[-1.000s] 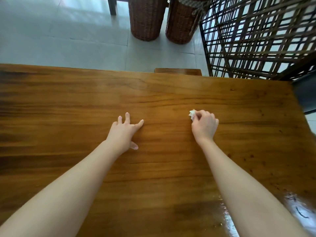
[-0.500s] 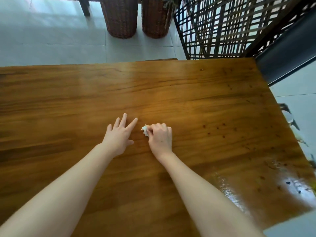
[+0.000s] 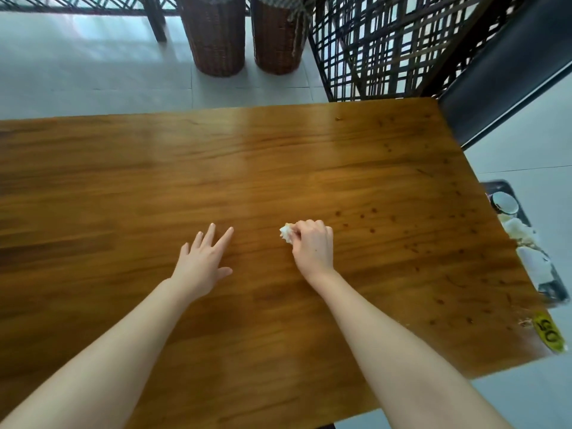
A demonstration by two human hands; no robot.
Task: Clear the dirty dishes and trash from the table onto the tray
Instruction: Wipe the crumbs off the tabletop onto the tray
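Head view: right hand (image 3: 312, 247) w/ fingers curled, pinching a crumpled white tissue (image 3: 287, 234) against the wooden table (image 3: 340, 168). Left hand (image 3: 202, 263) lies flat, fingers spread, nearby on the tabletop. Dark tray (image 3: 554, 289) w/ dishes sits beyond the table's right edge.

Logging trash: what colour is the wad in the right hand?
White, seen in the head view: the wad in the right hand.
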